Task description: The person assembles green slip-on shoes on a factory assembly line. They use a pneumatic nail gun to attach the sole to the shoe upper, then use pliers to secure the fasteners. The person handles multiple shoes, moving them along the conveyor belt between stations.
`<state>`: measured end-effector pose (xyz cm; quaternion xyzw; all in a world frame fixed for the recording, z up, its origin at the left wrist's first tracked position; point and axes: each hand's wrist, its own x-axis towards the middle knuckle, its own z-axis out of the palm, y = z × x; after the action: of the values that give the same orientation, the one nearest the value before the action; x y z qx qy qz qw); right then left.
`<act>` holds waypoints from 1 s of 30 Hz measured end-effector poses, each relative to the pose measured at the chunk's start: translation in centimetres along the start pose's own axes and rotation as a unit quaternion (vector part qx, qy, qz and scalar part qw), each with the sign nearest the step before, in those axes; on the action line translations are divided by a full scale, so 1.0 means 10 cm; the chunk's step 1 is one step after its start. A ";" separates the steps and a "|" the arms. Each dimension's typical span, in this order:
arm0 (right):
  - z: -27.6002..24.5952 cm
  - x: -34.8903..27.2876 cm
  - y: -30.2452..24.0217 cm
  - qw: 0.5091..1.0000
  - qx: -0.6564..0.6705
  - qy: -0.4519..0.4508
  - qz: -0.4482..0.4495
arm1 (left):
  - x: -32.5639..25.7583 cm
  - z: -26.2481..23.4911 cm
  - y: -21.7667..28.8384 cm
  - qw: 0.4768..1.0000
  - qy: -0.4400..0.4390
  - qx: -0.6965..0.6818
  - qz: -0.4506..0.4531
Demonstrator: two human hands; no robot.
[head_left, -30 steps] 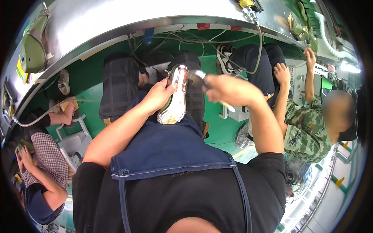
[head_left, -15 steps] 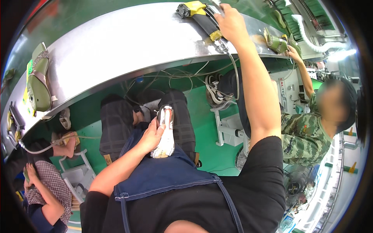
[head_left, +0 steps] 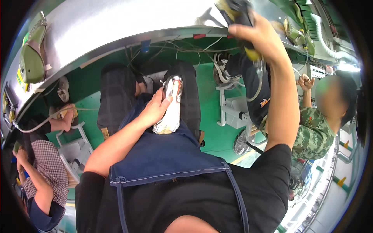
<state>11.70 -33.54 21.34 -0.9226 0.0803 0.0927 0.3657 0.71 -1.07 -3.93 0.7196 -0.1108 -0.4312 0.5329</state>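
My left hand (head_left: 156,110) grips a shiny silver shoe (head_left: 171,101) standing on my lap against the dark blue apron (head_left: 155,155); a reddish-edged opening shows near its upper end. What lies inside the shoe I cannot tell. My right hand (head_left: 264,39) is wrapped round a black and yellow air tool (head_left: 241,17), held up over the metal table's front edge and blurred by motion. A hose (head_left: 254,93) hangs from the fitting at the tool's lower end.
A metal table (head_left: 116,31) curves across the far side. Green shoe lasts with straps (head_left: 33,58) stand at its left end, others (head_left: 293,33) at the right. Loose cables (head_left: 186,48) hang below the edge. Co-workers sit at left (head_left: 42,186) and right (head_left: 314,132).
My right hand has lifted the air tool off the table and brought it right and nearer. The left hand still holds the shoe. The right co-worker's hand has left the green last.
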 end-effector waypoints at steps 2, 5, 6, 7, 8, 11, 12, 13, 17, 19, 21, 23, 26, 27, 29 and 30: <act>0.15 -0.54 -0.12 0.996 0.080 -0.039 0.027 | -0.04 -0.02 0.09 1.000 -0.004 0.000 -0.005; 0.53 -1.02 0.03 0.974 0.163 -0.149 0.059 | -0.04 -0.03 0.08 1.000 -0.007 -0.005 -0.010; 0.63 -1.09 0.08 0.960 0.151 -0.196 0.128 | -0.05 -0.04 0.09 1.000 -0.004 -0.008 -0.015; 0.71 -1.15 0.09 0.948 0.143 -0.236 0.158 | -0.05 -0.04 0.10 1.000 -0.008 -0.010 -0.018; 0.79 -1.19 0.18 0.941 0.138 -0.263 0.164 | -0.03 -0.04 0.10 1.000 -0.006 -0.011 -0.017; 0.99 -1.32 0.31 0.926 0.139 -0.305 0.172 | -0.03 -0.03 0.04 1.000 -0.004 -0.005 -0.012; 1.04 -1.36 0.35 0.925 0.142 -0.308 0.172 | -0.05 -0.02 0.02 1.000 0.002 -0.001 -0.012; 1.05 -1.34 0.38 0.924 0.142 -0.309 0.174 | -0.02 -0.01 0.03 1.000 0.009 0.001 -0.010; 1.15 -1.51 0.28 0.922 0.136 -0.312 0.186 | -0.20 0.01 0.00 1.000 0.028 0.014 0.003; 1.18 -1.64 0.19 0.926 0.127 -0.305 0.183 | -0.35 0.01 0.04 0.999 0.028 0.020 0.015; 1.17 -1.68 0.14 0.933 0.115 -0.295 0.171 | -0.37 0.00 0.07 0.999 0.020 0.016 0.020; 1.18 -1.72 0.09 0.936 0.095 -0.293 0.167 | -0.39 -0.01 0.05 1.000 0.008 0.004 0.020; 1.19 -1.76 0.03 0.949 0.081 -0.263 0.155 | -0.46 -0.02 0.05 1.000 -0.004 0.013 0.017; 1.19 -1.76 0.01 0.954 0.079 -0.249 0.149 | -0.47 -0.02 0.06 1.000 -0.009 0.015 0.014; 1.21 -1.75 -0.08 0.951 0.099 -0.252 0.147 | -0.51 -0.04 0.05 1.000 -0.017 0.020 0.005; 1.22 -1.74 -0.12 0.950 0.109 -0.254 0.146 | -0.52 -0.04 0.02 1.000 -0.024 0.003 0.012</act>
<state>-6.28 -22.90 17.40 -0.8014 0.1284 0.3666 0.4548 -2.01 2.33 -1.11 0.7092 -0.1332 -0.4414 0.5333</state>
